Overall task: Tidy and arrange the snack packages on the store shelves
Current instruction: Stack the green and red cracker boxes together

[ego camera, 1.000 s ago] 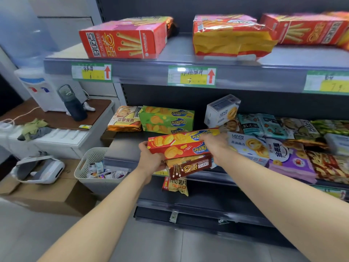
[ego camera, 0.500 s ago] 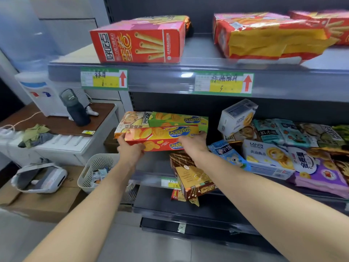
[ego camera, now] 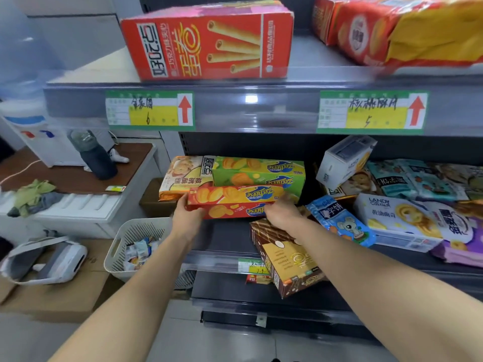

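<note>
red box (ego camera: 230, 202) fronts green box (ego camera: 258, 171); brown box (ego camera: 287, 262) tilted beside

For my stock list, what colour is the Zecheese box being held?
The Zecheese box is red; head view.

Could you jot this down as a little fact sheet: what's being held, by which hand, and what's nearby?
Held item: red Zheese box
Left hand: grips the box's left end
Right hand: grips its right end
Just behind: green Zheese box, lying on the middle shelf
In front: brown wafer box, jutting over the shelf's front edge
Top shelf: red egg-roll box
</note>
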Available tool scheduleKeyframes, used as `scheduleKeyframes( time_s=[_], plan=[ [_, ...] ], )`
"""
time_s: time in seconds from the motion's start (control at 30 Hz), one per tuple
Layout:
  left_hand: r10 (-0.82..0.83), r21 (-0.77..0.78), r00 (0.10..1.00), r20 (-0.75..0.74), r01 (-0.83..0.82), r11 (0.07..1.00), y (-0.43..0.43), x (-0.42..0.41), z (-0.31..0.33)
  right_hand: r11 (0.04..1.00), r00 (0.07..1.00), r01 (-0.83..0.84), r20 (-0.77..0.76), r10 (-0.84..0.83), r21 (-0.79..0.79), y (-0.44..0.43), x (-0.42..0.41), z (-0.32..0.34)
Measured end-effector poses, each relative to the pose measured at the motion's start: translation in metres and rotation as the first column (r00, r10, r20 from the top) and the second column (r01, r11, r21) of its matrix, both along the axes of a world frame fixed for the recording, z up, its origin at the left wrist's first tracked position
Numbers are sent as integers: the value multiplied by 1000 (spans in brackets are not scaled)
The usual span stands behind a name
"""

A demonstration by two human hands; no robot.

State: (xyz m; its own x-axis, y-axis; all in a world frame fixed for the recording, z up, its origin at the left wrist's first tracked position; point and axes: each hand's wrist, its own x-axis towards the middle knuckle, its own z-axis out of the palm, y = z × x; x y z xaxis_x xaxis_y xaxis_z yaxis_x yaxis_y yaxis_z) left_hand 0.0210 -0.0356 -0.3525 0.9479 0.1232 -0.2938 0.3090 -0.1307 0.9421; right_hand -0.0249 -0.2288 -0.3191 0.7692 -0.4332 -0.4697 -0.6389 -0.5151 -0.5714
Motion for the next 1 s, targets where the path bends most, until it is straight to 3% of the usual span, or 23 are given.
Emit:
scheduleKeyframes(
  time_s=[0.1, 0.37, 0.5, 0.73, 1.0],
  plan=[
    [-108, 1, 994, -29, 108, 994, -23, -2, -4, 987, 999, 36, -16, -39, -154, -20, -5, 0],
    [-206, 102, 973, -105, 216, 971, -39, 19, -7, 950, 995, -100, -22, 98, -295, -26, -6, -12],
    [-268, 36, 951, -154, 276, 960, -38, 16, -7, 927, 984, -137, 59, 168, -350, -25, -8, -7],
    [-97, 326, 995, 6, 90, 941, -52, -11, 25, 940, 932, -201, 242, 270, -274, -21, -27, 22],
    [-346, 499, 928, 141, 235, 834, -100, -95, 95, 960, 863, -212, 426, 272, -183, -44, -90, 71]
  ],
)
